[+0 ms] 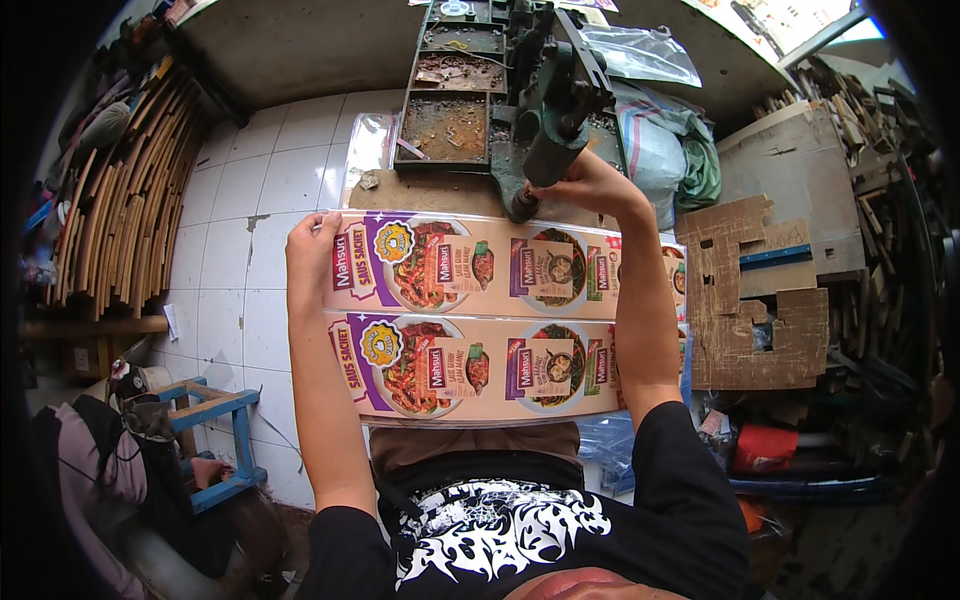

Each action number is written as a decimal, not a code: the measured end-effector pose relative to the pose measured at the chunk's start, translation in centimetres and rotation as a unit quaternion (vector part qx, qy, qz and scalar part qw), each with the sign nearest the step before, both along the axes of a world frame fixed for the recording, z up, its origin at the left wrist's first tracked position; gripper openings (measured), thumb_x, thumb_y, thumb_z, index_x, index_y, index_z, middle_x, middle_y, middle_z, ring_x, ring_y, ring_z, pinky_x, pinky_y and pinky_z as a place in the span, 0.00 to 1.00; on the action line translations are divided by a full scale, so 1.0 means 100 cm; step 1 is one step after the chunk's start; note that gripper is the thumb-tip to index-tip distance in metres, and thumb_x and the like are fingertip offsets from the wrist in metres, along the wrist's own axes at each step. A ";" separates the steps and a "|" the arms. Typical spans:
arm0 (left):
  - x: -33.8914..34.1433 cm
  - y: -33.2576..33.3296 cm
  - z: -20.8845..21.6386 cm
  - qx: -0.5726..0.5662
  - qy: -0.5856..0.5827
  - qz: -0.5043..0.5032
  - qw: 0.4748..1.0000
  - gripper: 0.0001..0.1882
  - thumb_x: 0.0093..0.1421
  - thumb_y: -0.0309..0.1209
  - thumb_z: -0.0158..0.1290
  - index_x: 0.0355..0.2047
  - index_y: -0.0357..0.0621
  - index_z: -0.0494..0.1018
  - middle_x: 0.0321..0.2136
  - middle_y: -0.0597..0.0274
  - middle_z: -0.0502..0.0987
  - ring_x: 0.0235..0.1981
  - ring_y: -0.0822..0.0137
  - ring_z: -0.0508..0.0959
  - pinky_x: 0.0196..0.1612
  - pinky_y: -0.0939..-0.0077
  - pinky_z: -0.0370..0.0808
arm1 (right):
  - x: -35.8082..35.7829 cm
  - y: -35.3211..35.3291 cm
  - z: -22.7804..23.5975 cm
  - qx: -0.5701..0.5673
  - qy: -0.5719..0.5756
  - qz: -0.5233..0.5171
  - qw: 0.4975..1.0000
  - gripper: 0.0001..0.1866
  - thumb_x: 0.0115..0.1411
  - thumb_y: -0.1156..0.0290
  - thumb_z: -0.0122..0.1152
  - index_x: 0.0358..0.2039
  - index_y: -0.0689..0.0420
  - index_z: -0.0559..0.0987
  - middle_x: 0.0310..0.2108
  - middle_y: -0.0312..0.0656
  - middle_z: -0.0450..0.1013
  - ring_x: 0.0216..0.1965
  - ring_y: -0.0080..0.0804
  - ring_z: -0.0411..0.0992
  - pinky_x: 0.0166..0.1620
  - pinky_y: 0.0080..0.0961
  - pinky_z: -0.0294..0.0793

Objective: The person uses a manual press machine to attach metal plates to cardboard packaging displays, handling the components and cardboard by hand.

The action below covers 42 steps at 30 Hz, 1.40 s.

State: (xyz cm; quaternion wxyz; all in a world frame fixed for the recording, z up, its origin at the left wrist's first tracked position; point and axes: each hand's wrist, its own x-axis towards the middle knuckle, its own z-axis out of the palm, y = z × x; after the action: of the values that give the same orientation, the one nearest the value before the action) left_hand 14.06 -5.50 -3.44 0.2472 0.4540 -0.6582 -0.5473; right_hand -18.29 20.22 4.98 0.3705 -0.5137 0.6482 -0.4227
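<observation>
Long glossy printed strips (489,275), peach with purple ends and food pictures, lie across in front of me in two rows. At their far left corner my left hand (314,243) is closed on the strip's edge. Just beyond the strips stands a dark green cast-metal hand press (553,150). My right hand (590,186) reaches over the strips to the foot of the press, its fingers bent together beside the metal head. What those fingers hold, if anything, is hidden. My right forearm covers part of the strips.
A dirty metal tray (447,127) with compartments of small bits adjoins the press. Plastic bags (648,140) lie to its right. Wooden boards (120,210) stack at left, above a blue-framed stool (240,430). Brown cut board (760,340) lies at right. A person sits lower left.
</observation>
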 end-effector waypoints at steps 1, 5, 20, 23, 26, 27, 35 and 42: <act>-0.001 0.001 0.001 0.006 0.006 -0.001 1.000 0.19 0.62 0.39 0.56 0.42 0.32 0.77 0.27 0.57 0.81 0.24 0.74 0.79 0.28 0.79 0.75 | -0.001 0.001 0.000 0.000 0.001 -0.001 1.000 0.13 0.57 0.74 0.66 0.41 0.68 0.79 0.33 0.35 0.78 0.34 0.16 0.70 0.40 0.18 0.72; 0.001 -0.001 -0.001 0.004 0.012 0.007 1.000 0.19 0.62 0.39 0.56 0.41 0.32 0.77 0.28 0.56 0.81 0.24 0.74 0.79 0.28 0.79 0.75 | 0.005 -0.002 0.002 -0.011 -0.007 -0.002 1.000 0.13 0.57 0.74 0.66 0.41 0.68 0.79 0.33 0.36 0.78 0.34 0.16 0.70 0.40 0.19 0.72; -0.001 0.000 0.002 0.001 -0.014 0.000 1.000 0.18 0.62 0.38 0.57 0.43 0.33 0.77 0.29 0.55 0.82 0.26 0.72 0.81 0.30 0.78 0.77 | -0.047 0.035 0.005 -0.293 -0.615 -0.019 0.731 0.09 0.65 0.79 0.52 0.45 0.65 0.74 0.37 0.43 0.68 0.38 0.28 0.68 0.43 0.24 0.76; 0.000 0.002 0.001 0.034 0.031 -0.001 0.999 0.17 0.62 0.38 0.56 0.42 0.34 0.77 0.30 0.55 0.82 0.26 0.72 0.81 0.31 0.77 0.77 | -0.062 0.048 0.016 -0.362 -0.688 -0.024 0.628 0.09 0.61 0.80 0.55 0.42 0.64 0.75 0.35 0.43 0.67 0.38 0.31 0.67 0.45 0.27 0.76; 0.001 -0.008 -0.007 0.022 0.012 -0.005 1.000 0.18 0.61 0.39 0.57 0.43 0.36 0.77 0.30 0.55 0.82 0.26 0.71 0.81 0.31 0.76 0.77 | -0.068 0.066 0.021 -0.381 -0.705 -0.077 0.593 0.09 0.57 0.83 0.56 0.40 0.66 0.76 0.34 0.45 0.68 0.37 0.34 0.68 0.44 0.28 0.76; -0.001 -0.005 -0.003 0.015 -0.007 -0.004 1.000 0.19 0.60 0.40 0.57 0.43 0.36 0.77 0.30 0.55 0.82 0.26 0.70 0.81 0.31 0.75 0.77 | -0.066 0.076 0.022 -0.377 -0.706 -0.080 0.594 0.09 0.57 0.83 0.56 0.40 0.66 0.76 0.34 0.45 0.68 0.37 0.34 0.68 0.44 0.28 0.76; 0.012 -0.022 0.018 -0.128 -0.215 0.009 0.968 0.34 0.56 0.51 0.58 0.55 0.38 0.71 0.43 0.41 0.79 0.42 0.53 0.82 0.46 0.65 0.77 | -0.003 0.184 0.014 -0.301 -0.643 -0.279 0.646 0.10 0.57 0.79 0.46 0.38 0.64 0.74 0.26 0.37 0.59 0.27 0.28 0.57 0.30 0.24 0.60; 0.085 0.043 0.080 -0.238 -0.167 0.026 0.956 0.25 0.61 0.40 0.56 0.54 0.36 0.72 0.44 0.46 0.79 0.45 0.54 0.81 0.49 0.64 0.76 | 0.071 0.314 -0.035 -0.015 0.033 -0.594 0.803 0.15 0.65 0.69 0.55 0.45 0.69 0.78 0.30 0.37 0.74 0.29 0.21 0.69 0.34 0.19 0.69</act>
State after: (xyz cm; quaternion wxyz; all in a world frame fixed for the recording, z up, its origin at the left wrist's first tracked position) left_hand 22.54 -1.24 4.51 0.2490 0.4842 -0.7890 -0.2846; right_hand -11.22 51.59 1.46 0.0176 -0.0467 0.8318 -0.5528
